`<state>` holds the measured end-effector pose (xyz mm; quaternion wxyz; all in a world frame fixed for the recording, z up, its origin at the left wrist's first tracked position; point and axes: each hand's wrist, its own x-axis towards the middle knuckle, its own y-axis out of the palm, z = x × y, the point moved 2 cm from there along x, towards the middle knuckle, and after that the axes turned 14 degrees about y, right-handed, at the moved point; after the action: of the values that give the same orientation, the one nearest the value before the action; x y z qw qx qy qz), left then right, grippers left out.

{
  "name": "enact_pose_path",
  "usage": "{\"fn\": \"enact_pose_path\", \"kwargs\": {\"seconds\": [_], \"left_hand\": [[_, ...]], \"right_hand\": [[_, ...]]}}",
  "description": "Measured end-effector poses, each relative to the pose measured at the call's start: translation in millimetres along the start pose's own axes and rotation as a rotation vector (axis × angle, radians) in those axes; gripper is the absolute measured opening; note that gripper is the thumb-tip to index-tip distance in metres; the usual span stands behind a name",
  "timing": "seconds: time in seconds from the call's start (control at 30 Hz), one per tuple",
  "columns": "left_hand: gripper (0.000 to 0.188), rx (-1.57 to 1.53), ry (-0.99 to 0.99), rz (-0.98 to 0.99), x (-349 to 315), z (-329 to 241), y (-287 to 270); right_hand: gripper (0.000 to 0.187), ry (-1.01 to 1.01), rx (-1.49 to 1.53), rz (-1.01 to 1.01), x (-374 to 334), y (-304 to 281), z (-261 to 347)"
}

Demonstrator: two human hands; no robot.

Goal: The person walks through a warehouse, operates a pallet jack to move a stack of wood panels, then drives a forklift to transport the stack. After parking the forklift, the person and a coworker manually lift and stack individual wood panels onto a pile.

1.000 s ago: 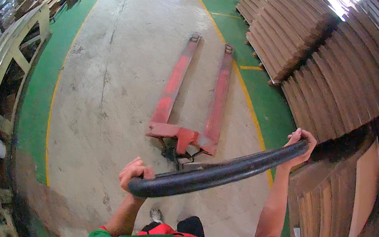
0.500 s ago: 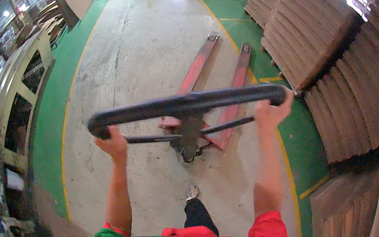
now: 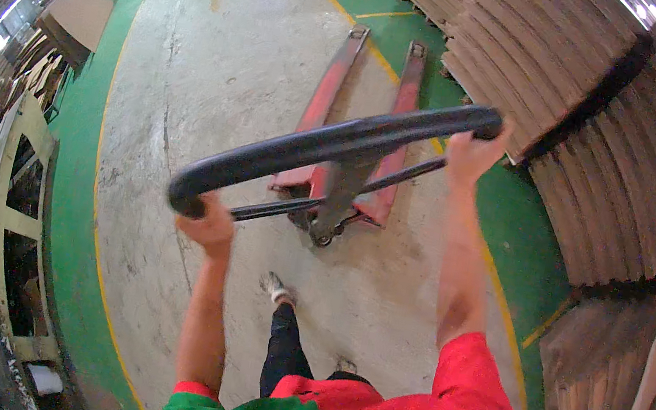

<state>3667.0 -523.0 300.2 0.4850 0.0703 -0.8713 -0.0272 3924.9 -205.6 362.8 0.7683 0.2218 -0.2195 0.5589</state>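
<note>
Ahead of me stands a red pallet jack (image 3: 327, 102), its two forks pointing away with nothing on them. Its black loop handle (image 3: 329, 141) tilts across the view, the right end farther off than the left. My left hand (image 3: 207, 225) is closed round the handle's left end. At the right end my right hand (image 3: 473, 155) grips it too, fingers mostly behind the bar. A central shaft (image 3: 343, 190) runs from the handle down to the jack's base near the floor.
Tall stacks of brown cardboard sheets (image 3: 540, 58) line the right side, with a lower stack (image 3: 597, 376) nearer. A cream metal frame (image 3: 9, 215) stands at the left. Yellow lines (image 3: 100, 169) separate the grey concrete floor (image 3: 190, 97) from green strips. More cardboard (image 3: 75, 15) stands far left.
Handle and jack sit slightly higher in view and the surroundings have shifted left. My left foot has come forward into view. Both hands keep their hold.
</note>
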Motion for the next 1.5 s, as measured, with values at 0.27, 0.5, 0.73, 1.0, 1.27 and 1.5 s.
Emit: {"fn": "enact_pose_path", "kwargs": {"seconds": [0.27,0.5,0.73,1.0,1.27,1.5], "left_hand": [[0.01,-0.438,0.31,0.307,59,72,174],[0.02,-0.221,0.152,0.254,176,299,260],[0.027,-0.245,-0.269,0.21,316,498,400],[0.015,-0.359,0.134,0.497,308,610,607],[0.031,-0.283,-0.115,0.152,407,813,755],[0.039,0.138,-0.168,0.437,629,1124,969]], "right_hand": [[0.029,0.118,-0.153,-0.11,69,208,-114],[0.029,0.01,0.005,-0.012,42,423,-95],[0.028,0.075,-0.245,0.016,62,686,-120],[0.028,0.141,-0.195,-0.124,211,895,-270],[0.027,0.168,-0.051,-0.035,219,1107,-313],[0.036,-0.112,-0.04,0.165,151,1373,-267]]}}
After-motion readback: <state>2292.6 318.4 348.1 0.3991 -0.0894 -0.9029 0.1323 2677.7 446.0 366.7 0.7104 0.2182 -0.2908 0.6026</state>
